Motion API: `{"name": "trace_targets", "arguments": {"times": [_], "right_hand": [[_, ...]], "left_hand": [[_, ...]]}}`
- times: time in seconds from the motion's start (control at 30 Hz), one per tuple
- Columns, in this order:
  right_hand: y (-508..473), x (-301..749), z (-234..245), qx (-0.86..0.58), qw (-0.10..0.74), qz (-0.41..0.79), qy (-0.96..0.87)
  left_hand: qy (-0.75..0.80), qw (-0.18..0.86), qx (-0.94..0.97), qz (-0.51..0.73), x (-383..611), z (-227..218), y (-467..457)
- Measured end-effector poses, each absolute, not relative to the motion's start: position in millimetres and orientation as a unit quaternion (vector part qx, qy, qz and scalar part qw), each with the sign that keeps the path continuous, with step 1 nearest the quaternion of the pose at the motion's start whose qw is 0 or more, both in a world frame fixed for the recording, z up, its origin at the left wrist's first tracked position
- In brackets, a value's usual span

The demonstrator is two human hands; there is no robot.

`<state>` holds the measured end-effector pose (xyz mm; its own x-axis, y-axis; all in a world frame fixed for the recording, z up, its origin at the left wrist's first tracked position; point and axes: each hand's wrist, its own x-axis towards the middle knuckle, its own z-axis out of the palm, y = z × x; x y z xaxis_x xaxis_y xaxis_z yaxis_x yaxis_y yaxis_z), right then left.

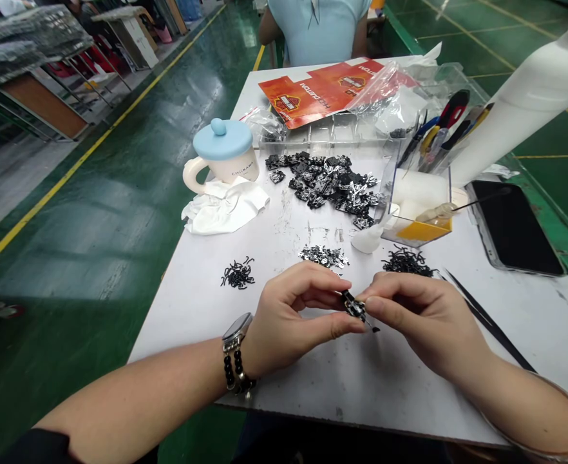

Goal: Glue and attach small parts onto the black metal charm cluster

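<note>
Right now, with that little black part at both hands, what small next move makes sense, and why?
I'd probably let the right hand gently adjust the small black part while the left hand steadies it, since the left fingers pinch it and the right fingers sit at its edge.

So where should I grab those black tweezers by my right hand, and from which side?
Probably pinch the black tweezers around mid-length, from above, once your right hand leaves the small black part. They lie on the white table with slim tips pointing away from you and the wider end toward your right forearm, so that grip should keep the tips free.
</note>
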<state>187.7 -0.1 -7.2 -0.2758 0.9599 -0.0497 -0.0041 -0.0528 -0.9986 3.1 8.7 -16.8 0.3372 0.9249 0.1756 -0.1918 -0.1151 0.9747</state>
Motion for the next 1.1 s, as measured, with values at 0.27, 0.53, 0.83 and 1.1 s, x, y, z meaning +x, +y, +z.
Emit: {"name": "trace_targets", "arguments": {"times": [0.27, 0.53, 0.83, 1.1], "right_hand": [[-4, 187, -6, -0.434, 0.408, 0.588, -0.547], [-7, 185, -5, -0.438, 0.412, 0.598, -0.53], [-14, 183, -9, -0.456, 0.421, 0.574, -0.534], [-17, 185, -9, -0.443, 0.423, 0.432, -0.663]], "left_hand": [[0.324, 0.55, 0.597, 0.487, 2, -17, 9], [0.323, 0.525, 0.61, 0.499, 2, -19, 10], [0.315, 0.52, 0.606, 0.514, 2, -20, 11], [0.326, 0.521, 0.6, 0.512, 2, -19, 8]]}}
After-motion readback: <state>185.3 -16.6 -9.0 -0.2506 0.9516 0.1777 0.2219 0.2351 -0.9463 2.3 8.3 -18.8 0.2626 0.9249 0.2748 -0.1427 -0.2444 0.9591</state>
